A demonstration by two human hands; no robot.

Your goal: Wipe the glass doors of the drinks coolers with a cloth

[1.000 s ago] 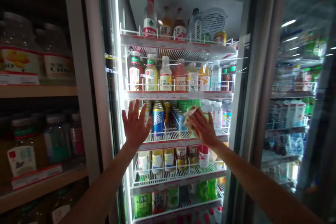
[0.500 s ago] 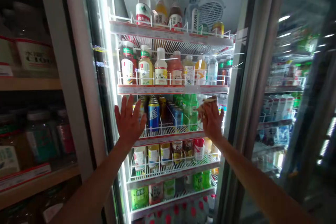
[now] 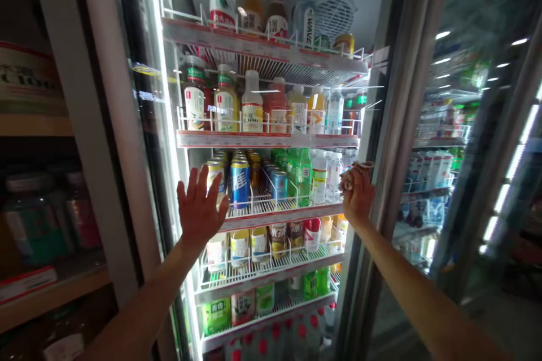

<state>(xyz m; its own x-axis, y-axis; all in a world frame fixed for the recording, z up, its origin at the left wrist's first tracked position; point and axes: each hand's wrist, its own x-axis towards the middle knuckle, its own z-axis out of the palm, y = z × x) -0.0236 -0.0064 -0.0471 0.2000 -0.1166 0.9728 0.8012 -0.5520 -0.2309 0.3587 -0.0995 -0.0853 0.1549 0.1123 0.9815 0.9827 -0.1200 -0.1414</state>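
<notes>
My left hand is raised with its fingers spread, holding nothing, at the left side of a lit drinks fridge. It appears to lie flat on or close to the fridge's glass, in front of the can shelf; actual contact I cannot tell. A crumpled brownish cloth is in my right hand, whose fingers curl over it, near the right edge of the glass. Behind the hands are a blue can, a green bottle and clear bottles. Light reflections show on the glass.
Wire shelves inside the fridge carry bottles and cans. The metal door frame runs down the right side. Beyond it stands another glass panel with drinks visible. On the left, a wooden shelf holds more bottles.
My right hand has moved right with the cloth, from in front of the bottles toward the door frame. The left hand stays spread, while the whole view has shifted slightly.
</notes>
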